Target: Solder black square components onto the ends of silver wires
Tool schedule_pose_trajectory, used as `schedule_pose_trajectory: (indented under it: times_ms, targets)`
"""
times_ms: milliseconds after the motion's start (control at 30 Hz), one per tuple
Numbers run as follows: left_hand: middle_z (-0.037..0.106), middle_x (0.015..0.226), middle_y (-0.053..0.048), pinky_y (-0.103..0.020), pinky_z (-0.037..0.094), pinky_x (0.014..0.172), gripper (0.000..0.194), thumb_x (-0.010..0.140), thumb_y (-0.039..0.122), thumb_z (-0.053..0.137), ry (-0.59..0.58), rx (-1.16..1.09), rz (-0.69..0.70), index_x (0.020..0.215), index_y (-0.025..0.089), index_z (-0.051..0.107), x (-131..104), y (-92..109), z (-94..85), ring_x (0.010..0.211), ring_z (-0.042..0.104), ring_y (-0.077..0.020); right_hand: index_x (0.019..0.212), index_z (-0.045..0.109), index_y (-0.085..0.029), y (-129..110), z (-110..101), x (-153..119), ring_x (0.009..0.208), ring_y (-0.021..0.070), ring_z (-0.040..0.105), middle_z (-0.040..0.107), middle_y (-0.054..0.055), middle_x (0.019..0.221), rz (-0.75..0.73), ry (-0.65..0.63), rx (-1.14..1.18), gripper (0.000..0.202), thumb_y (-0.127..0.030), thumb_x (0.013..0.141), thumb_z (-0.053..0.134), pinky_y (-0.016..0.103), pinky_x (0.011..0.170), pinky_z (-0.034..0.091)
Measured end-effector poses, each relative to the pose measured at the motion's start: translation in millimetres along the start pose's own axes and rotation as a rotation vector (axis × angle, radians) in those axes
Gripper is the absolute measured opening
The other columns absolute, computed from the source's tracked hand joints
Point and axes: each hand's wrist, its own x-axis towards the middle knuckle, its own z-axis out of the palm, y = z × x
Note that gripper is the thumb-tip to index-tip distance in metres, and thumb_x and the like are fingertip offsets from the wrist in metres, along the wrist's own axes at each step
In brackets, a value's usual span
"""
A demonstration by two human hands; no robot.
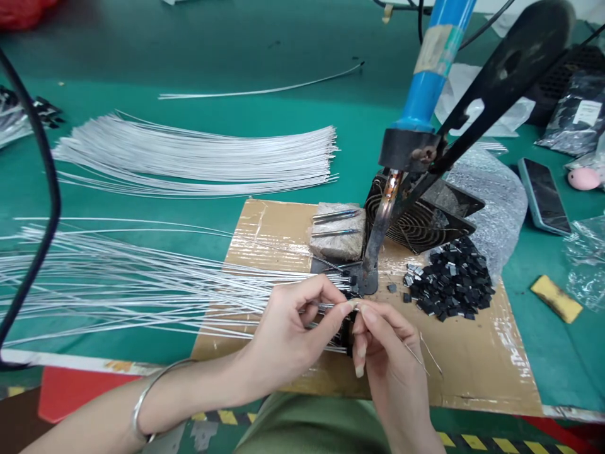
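White wire (325, 307) sits pinched in L hand (295, 325), palm angled down, over cardboard (486, 353); R hand (394, 343), fingers curled, meets it tip to tip, grip closed w/ fine silvery wire (431, 353) trailing out. Bag label (587, 113) far R, print illegible.

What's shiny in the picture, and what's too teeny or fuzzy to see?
Head view: white glare streaks the cardboard, and the silver bracelet gleams; head view again: where the left hand and right hand meet, the detail is too small to make out.
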Motion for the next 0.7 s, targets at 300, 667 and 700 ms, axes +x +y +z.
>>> schedule_pose_trajectory:
  times_ms: [300, 667, 700]
  targets:
    - [0.058, 0.063, -0.001, -0.025, 0.031, 0.051, 0.027, 0.089, 0.04, 0.063, -0.043, -0.162, -0.111, 0.075, 0.016, 0.063, 3.1, 1.4, -0.2, 0.055, 0.043, -0.0119, 0.086, 0.085, -0.022, 3.6, 1.0, -1.4, 0.044, 0.0064, 0.059, 0.068, -0.002, 0.066, -0.069, 0.031, -0.022, 0.014, -0.035, 0.087, 0.081, 0.014, 0.041, 0.054]
    - [0.063, 0.067, -0.004, -0.027, 0.037, 0.056, 0.028, 0.085, 0.043, 0.065, -0.075, -0.185, -0.16, 0.074, 0.017, 0.061, 3.5, 5.8, -2.4, 0.06, 0.051, -0.0143, 0.09, 0.086, -0.02, -3.1, 1.6, 3.0, 0.047, 0.0059, 0.054, 0.062, 0.0, 0.069, -0.061, -0.028, 0.007, 0.025, -0.041, 0.092, 0.073, 0.013, 0.038, 0.051]
    - [0.063, 0.067, -0.004, -0.027, 0.037, 0.056, 0.028, 0.085, 0.043, 0.064, -0.077, -0.188, -0.155, 0.074, 0.017, 0.061, 3.2, 5.9, -2.8, 0.06, 0.05, -0.014, 0.091, 0.086, -0.02, -3.0, 1.3, 3.0, 0.047, 0.0059, 0.055, 0.062, 0.001, 0.07, -0.066, -0.024, 0.009, 0.026, -0.042, 0.092, 0.072, 0.013, 0.039, 0.051]
